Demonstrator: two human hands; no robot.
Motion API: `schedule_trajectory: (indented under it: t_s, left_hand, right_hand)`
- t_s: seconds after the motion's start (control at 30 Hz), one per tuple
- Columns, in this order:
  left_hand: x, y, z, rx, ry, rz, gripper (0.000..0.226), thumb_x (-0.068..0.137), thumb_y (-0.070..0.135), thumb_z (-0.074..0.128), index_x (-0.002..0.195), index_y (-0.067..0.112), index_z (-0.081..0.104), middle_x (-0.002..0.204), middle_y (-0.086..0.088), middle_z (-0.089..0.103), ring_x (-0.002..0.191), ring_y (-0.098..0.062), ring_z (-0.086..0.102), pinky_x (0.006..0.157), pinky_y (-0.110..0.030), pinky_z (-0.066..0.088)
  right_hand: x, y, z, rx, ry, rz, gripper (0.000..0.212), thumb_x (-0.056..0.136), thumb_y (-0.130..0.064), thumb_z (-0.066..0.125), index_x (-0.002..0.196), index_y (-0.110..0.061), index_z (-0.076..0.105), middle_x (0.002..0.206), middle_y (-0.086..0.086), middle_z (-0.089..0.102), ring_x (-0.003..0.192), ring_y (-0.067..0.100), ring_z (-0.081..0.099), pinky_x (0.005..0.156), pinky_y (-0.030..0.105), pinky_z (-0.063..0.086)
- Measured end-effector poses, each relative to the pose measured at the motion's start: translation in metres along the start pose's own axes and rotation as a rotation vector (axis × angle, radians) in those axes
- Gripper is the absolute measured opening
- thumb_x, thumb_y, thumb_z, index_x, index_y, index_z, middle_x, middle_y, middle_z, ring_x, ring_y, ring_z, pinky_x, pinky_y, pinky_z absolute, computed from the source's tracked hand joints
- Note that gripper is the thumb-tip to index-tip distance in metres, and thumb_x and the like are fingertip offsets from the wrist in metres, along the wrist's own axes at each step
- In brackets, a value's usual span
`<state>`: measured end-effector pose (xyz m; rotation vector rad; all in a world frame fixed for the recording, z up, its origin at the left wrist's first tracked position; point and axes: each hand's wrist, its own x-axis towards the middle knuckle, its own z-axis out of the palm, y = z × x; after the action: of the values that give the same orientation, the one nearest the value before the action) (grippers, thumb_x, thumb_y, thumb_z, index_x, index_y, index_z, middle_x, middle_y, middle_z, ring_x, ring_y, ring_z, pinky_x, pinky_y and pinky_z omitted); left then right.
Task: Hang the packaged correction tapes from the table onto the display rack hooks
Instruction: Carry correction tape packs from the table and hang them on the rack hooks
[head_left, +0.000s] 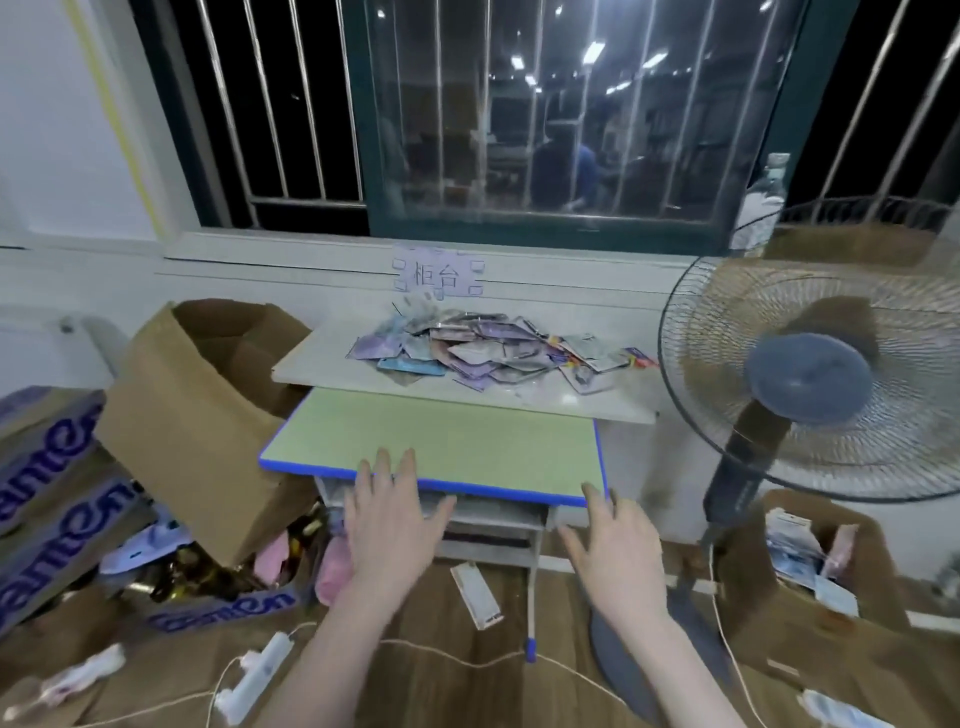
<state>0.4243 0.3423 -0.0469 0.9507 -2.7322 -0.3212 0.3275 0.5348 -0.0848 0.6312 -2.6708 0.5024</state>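
A loose heap of packaged correction tapes (491, 345), mostly purple and grey, lies on the white shelf board (363, 384) against the wall under the window. In front of it stands a small green desk with a blue edge (441, 447). My left hand (392, 519) hovers over the desk's near edge with fingers spread and holds nothing. My right hand (618, 556) hangs just off the desk's near right corner, fingers relaxed, also holding nothing. No display rack or hooks are in view.
An open tilted cardboard box (197, 415) leans at the left over printed cartons (47, 483). A standing fan (810, 384) fills the right side, with a box of packets (810, 561) beneath it. Power strips (254, 675) and cables lie on the wooden floor.
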Motion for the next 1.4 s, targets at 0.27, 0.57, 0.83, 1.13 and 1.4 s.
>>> schedule_trajectory:
  t_s: [0.27, 0.57, 0.83, 1.13, 1.4]
  left_hand:
    - [0.206, 0.003, 0.021, -0.021, -0.040, 0.028, 0.077, 0.094, 0.059, 0.042, 0.154, 0.020, 0.014, 0.162, -0.011, 0.010, 0.149, -0.030, 0.007, 0.119, -0.042, 0.012]
    - [0.388, 0.001, 0.071, -0.133, -0.099, 0.117, 0.074, 0.091, 0.059, 0.045, 0.150, 0.015, 0.030, 0.159, -0.013, 0.019, 0.147, -0.032, 0.014, 0.118, -0.043, 0.016]
    - [0.548, -0.019, 0.112, -0.174, -0.126, 0.278, 0.066, 0.095, 0.052, 0.043, 0.151, 0.024, 0.025, 0.156, -0.009, 0.029, 0.143, -0.031, 0.024, 0.115, -0.046, 0.024]
    - [0.643, -0.015, 0.158, -0.137, -0.330, 0.231, 0.064, 0.100, 0.053, 0.027, 0.154, 0.020, 0.020, 0.162, -0.012, 0.011, 0.149, -0.029, 0.006, 0.121, -0.044, 0.009]
    - [0.666, -0.010, 0.188, -0.162, -0.393, 0.159, 0.056, 0.101, 0.048, 0.026, 0.152, 0.025, 0.022, 0.159, -0.015, 0.018, 0.146, -0.034, 0.015, 0.119, -0.047, 0.015]
  right_hand:
    - [0.183, -0.009, 0.083, 0.079, -0.075, 0.070, 0.056, 0.086, -0.035, 0.066, 0.130, -0.004, 0.053, 0.129, 0.029, 0.051, 0.116, 0.045, 0.051, 0.094, 0.047, 0.043]
    - [0.320, -0.020, 0.165, 0.031, -0.121, 0.088, 0.053, 0.068, -0.025, 0.084, 0.111, 0.000, 0.064, 0.099, 0.028, 0.063, 0.091, 0.044, 0.062, 0.074, 0.046, 0.053]
    - [0.430, -0.040, 0.227, -0.030, -0.169, 0.178, 0.049, 0.079, -0.030, 0.072, 0.118, -0.002, 0.060, 0.113, 0.025, 0.060, 0.104, 0.043, 0.058, 0.084, 0.046, 0.048]
    - [0.522, -0.048, 0.268, -0.058, -0.357, 0.125, 0.055, 0.097, -0.043, 0.042, 0.144, -0.017, 0.030, 0.142, 0.011, 0.038, 0.130, 0.027, 0.036, 0.104, 0.033, 0.029]
    - [0.585, -0.043, 0.311, 0.041, -0.448, -0.142, 0.055, 0.099, -0.041, 0.036, 0.144, -0.009, 0.035, 0.150, 0.012, 0.034, 0.140, 0.029, 0.029, 0.115, 0.029, 0.010]
